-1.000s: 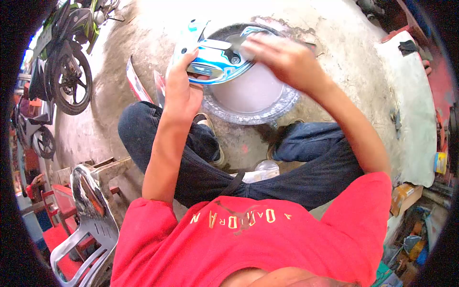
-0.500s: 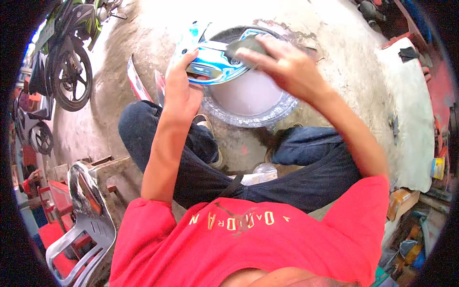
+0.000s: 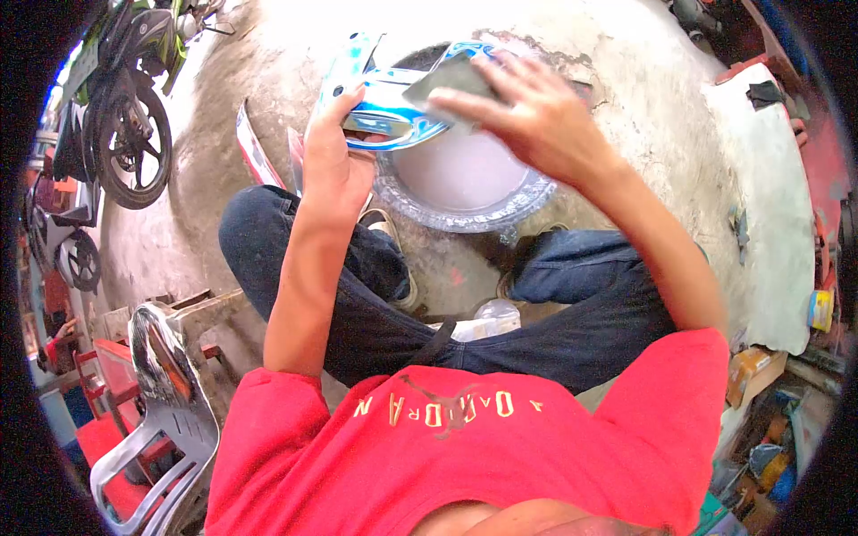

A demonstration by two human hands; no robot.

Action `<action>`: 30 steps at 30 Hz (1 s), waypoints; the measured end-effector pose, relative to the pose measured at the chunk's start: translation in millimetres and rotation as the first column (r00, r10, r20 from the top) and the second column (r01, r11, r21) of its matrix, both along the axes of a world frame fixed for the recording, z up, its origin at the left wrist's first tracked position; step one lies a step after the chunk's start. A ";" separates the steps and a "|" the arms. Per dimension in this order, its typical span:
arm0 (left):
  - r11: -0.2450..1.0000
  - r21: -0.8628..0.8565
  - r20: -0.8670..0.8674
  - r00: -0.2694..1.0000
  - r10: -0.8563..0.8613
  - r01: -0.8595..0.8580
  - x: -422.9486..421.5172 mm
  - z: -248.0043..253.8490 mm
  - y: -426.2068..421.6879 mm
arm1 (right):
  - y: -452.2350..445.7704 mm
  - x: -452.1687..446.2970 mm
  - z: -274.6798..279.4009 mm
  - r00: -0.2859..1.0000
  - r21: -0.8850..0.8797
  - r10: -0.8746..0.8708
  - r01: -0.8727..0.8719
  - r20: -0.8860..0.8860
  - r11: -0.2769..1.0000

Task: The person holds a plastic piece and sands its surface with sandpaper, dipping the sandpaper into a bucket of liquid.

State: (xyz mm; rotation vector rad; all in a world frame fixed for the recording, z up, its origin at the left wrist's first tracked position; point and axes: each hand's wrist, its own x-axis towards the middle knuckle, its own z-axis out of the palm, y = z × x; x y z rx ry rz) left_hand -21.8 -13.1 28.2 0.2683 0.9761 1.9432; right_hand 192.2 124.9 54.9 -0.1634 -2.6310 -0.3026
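Observation:
My left hand [image 3: 338,147] grips the near left part of a glossy blue and white panel [image 3: 393,121], its thumb on top and its other fingers underneath. In my right hand [image 3: 523,103] is a dark grey-green flat sheet [image 3: 451,87], pressed against the panel's upper face; the hand is slightly blurred. The sheet covers the middle of the panel. Below the panel stands a round grey basin [image 3: 474,217] with cloudy, whitish liquid in it.
Red and white panels [image 3: 257,150] lie on the floor left of my left hand. A motorcycle [image 3: 130,125] stands at the upper left, a grey plastic chair [image 3: 179,420] at the lower left. A cardboard box [image 3: 752,375] is at the right.
My right hand has moved left over the panel with the sheet, which now shows more fully. The panel has shifted and tilted slightly in my left hand.

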 end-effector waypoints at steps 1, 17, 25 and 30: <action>1.000 -0.006 0.000 1.000 0.000 0.000 -0.9 0.3 0.3 | 15.4 0.7 -4.6 0.998 0.009 -0.059 0.059 -0.002 0.998; 1.000 -0.027 -0.007 1.000 -0.006 0.006 2.4 -0.6 0.0 | -16.5 -6.3 -6.2 0.973 -0.219 0.200 -0.221 -0.112 0.950; 0.997 -0.061 -0.010 0.998 0.054 -0.054 5.4 2.5 3.8 | 17.1 -1.5 -10.3 0.991 -0.268 0.102 -0.122 -0.087 0.956; 0.999 -0.043 -0.013 1.000 -0.004 0.004 -0.1 -4.1 0.7 | -16.8 -4.5 -7.6 0.965 -0.199 0.238 -0.255 -0.106 0.946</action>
